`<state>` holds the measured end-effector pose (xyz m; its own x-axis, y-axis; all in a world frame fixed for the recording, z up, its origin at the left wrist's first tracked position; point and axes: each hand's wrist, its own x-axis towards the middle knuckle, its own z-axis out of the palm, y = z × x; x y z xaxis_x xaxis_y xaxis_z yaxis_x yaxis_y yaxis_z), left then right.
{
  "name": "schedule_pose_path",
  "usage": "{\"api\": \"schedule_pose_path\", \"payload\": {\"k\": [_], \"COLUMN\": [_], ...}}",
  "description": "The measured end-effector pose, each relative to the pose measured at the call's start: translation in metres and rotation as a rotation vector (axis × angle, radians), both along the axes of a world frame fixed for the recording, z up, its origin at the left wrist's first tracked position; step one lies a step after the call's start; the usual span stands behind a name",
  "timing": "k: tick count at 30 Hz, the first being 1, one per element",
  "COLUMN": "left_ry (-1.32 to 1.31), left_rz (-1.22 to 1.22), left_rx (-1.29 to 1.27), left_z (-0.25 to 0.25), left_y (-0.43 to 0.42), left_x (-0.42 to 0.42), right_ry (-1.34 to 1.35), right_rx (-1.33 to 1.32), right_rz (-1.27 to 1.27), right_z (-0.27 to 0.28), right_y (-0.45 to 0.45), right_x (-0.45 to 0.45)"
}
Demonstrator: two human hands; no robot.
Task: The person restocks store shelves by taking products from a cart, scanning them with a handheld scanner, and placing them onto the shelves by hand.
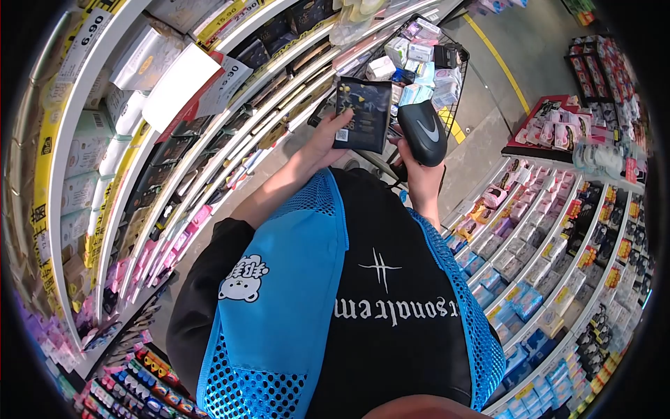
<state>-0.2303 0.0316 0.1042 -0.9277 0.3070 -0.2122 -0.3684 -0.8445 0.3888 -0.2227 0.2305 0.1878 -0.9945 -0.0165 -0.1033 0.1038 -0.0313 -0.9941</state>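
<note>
My left hand (326, 140) grips a dark, flat package (364, 115) by its left edge, with the thumb on its front. Yellow print and a small white barcode label show on the package. Wrapped in my right hand (423, 178) is a black barcode scanner (423, 134) with a grey mark on its head. The scanner is held just right of the package, close to its edge. Past both hands stands a black wire shopping cart (457, 94), loaded with several packs (420, 52) in white, blue and green.
A curved shelf unit (202, 136) with price labels (84, 43) and packed goods rises close on my left. Lower shelves (530, 262) of small packs line the right. Further off at right stands a red display (544, 126). A yellow line (499, 59) marks the grey floor.
</note>
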Motion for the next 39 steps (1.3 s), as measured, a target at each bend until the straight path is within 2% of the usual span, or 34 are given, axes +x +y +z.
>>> {"api": "schedule_pose_path", "payload": {"k": [2, 6, 7, 10, 15, 24, 27, 31, 34, 39], "left_ry": [-0.026, -0.114, -0.217, -0.275, -0.256, -0.249, -0.24, -0.202, -0.322, -0.336], "left_rz": [0.068, 0.152, 0.166, 0.221, 0.198, 0.209, 0.21, 0.203, 0.244, 0.202], "left_rx": [-0.014, 0.089, 0.013, -0.009, 0.069, 0.123, 0.137, 0.183, 0.13, 0.165], "left_z": [-0.015, -0.002, 0.004, 0.001, -0.006, 0.001, -0.004, -0.01, -0.009, -0.017], "left_y": [-0.005, -0.01, -0.01, -0.009, -0.014, -0.014, -0.015, -0.013, -0.01, -0.006], "left_x": [-0.005, -0.007, -0.006, -0.007, -0.006, -0.004, -0.005, -0.008, -0.011, -0.016], "right_ry": [-0.017, -0.083, -0.105, -0.183, -0.3, -0.33, -0.273, -0.326, -0.392, -0.405], "right_rx": [0.046, 0.104, 0.095, 0.075, 0.095, 0.312, 0.27, 0.277, 0.271, 0.238], "right_rz": [0.012, 0.138, 0.175, 0.265, 0.39, 0.422, 0.424, 0.383, 0.36, 0.306], "right_z": [0.001, -0.001, 0.005, 0.013, 0.021, 0.041, 0.036, 0.033, 0.022, 0.027], "right_y": [0.002, 0.016, 0.017, 0.02, 0.027, 0.015, 0.017, 0.019, 0.026, 0.03], "right_x": [0.001, 0.002, 0.002, 0.002, 0.001, 0.004, 0.004, 0.005, 0.007, 0.009]}}
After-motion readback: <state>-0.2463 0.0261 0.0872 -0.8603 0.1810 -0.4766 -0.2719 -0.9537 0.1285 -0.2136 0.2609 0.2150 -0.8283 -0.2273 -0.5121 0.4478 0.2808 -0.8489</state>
